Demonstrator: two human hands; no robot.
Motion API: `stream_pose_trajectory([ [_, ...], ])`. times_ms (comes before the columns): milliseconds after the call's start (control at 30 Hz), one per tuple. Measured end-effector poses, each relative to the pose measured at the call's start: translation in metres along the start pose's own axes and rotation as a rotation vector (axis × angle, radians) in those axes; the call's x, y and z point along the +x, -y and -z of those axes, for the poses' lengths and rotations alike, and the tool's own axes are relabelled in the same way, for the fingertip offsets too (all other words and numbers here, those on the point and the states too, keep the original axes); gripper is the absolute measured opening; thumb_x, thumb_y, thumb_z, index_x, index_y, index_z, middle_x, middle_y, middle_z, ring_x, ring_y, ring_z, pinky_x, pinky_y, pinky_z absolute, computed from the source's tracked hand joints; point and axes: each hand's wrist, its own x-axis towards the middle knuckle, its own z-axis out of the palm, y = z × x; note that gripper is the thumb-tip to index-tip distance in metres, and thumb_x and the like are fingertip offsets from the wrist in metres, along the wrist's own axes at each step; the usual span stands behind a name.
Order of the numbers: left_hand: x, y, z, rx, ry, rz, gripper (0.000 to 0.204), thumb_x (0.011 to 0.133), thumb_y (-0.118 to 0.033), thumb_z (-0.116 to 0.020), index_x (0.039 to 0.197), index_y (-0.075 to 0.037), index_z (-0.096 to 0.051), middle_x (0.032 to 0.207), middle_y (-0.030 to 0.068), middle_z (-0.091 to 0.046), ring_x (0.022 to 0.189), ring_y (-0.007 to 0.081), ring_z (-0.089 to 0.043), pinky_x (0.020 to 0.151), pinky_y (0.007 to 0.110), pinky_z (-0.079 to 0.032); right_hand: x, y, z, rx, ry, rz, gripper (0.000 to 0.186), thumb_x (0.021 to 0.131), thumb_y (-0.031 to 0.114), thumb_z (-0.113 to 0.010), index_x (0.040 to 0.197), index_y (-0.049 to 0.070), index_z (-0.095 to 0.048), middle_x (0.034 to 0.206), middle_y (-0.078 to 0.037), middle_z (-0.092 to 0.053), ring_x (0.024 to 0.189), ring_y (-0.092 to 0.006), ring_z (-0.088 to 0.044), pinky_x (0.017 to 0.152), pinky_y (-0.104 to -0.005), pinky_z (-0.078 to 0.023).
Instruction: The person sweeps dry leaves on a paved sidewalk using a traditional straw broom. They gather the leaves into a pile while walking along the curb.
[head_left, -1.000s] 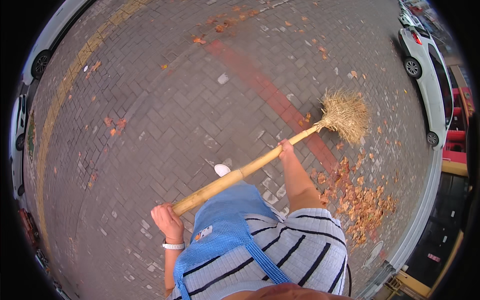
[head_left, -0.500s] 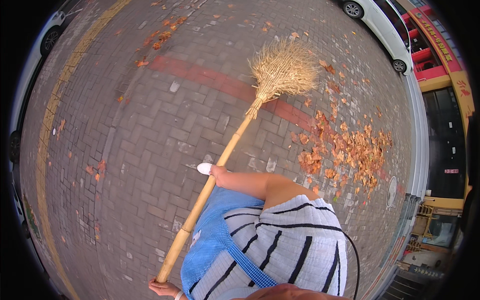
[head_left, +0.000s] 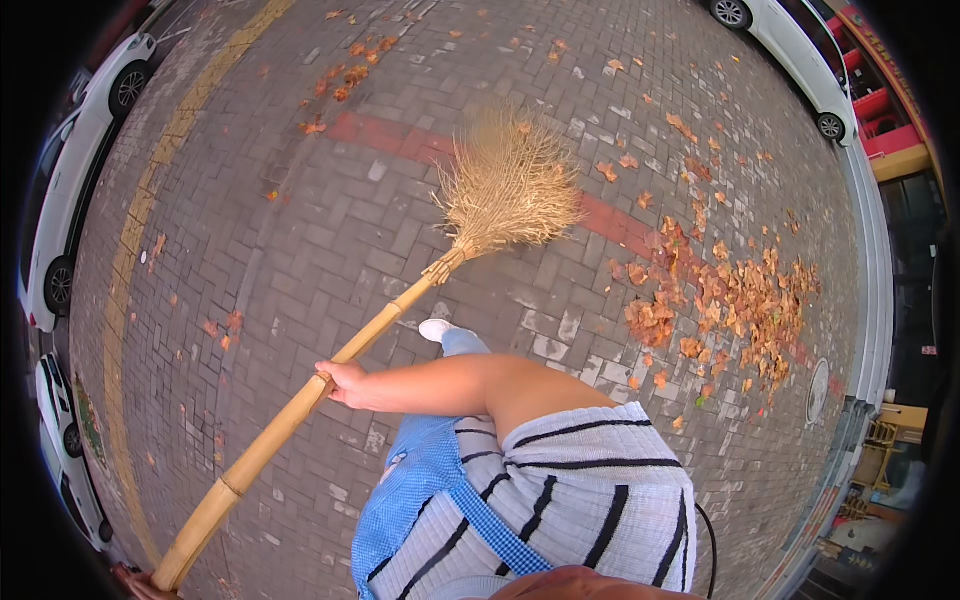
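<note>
A straw broom [head_left: 505, 185] on a long bamboo handle [head_left: 245, 460] lies diagonally from the lower left to the upper middle, its bristle head over a red strip of paving. My right hand [head_left: 343, 383] grips the handle partway along, my arm reaching across my body. My left hand [head_left: 140, 582] holds the handle's lower end at the bottom-left edge, partly cut off. Dry leaves [head_left: 750, 310] form a scattered heap right of the broom. A white shoe [head_left: 436, 329] of mine shows below the bristles.
Grey paving [head_left: 290, 260] stretches around me, with a yellow line [head_left: 134, 240] at left and scattered leaves. White cars stand at the left [head_left: 75, 200] and upper right [head_left: 800, 50]. A shopfront [head_left: 910, 300] with a step and a round cover [head_left: 817, 390] are at right.
Over the last second the broom head has swung from the right toward the middle. Both my hands have moved left along with it, the left one down to the frame's lower corner.
</note>
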Motion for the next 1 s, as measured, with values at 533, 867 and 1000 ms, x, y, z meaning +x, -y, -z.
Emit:
stream_pose_trajectory([
  [533,-0.076,-0.378,-0.304,-0.633,0.332,0.251,0.024,0.091,-0.015,-0.034,0.076,-0.001,-0.047,0.073,0.0117,-0.052,0.069,0.0269,-0.048,0.064,0.036,-0.039,-0.013,0.321,0.319,0.231,-0.967,0.463,0.028,0.076,0.006,-0.046,0.102,-0.005,-0.045,0.083,-0.015,-0.048,0.066,-0.0246,-0.05,0.063,-0.0389,-0.045],
  [867,-0.086,-0.277,-0.312,-0.545,0.105,0.636,0.028,0.093,-0.019,-0.033,0.077,-0.001,-0.046,0.071,0.0092,-0.052,0.063,0.0186,-0.052,0.058,0.029,-0.043,0.114,0.309,0.177,-0.107,-0.742,0.301,0.013,0.072,0.006,-0.05,0.084,0.003,-0.046,0.074,-0.011,-0.046,0.061,-0.0227,-0.047,0.061,-0.0409,-0.044],
  [1000,-0.105,-0.215,-0.285,-0.446,-0.077,0.766,0.028,0.094,-0.02,-0.032,0.078,-0.001,-0.045,0.073,0.0091,-0.053,0.063,0.0172,-0.051,0.06,0.028,-0.044,0.174,0.252,0.054,-0.33,-0.672,0.18,0.008,0.073,0.006,-0.052,0.08,0.002,-0.049,0.067,-0.011,-0.049,0.059,-0.0221,-0.05,0.058,-0.0379,-0.046],
])
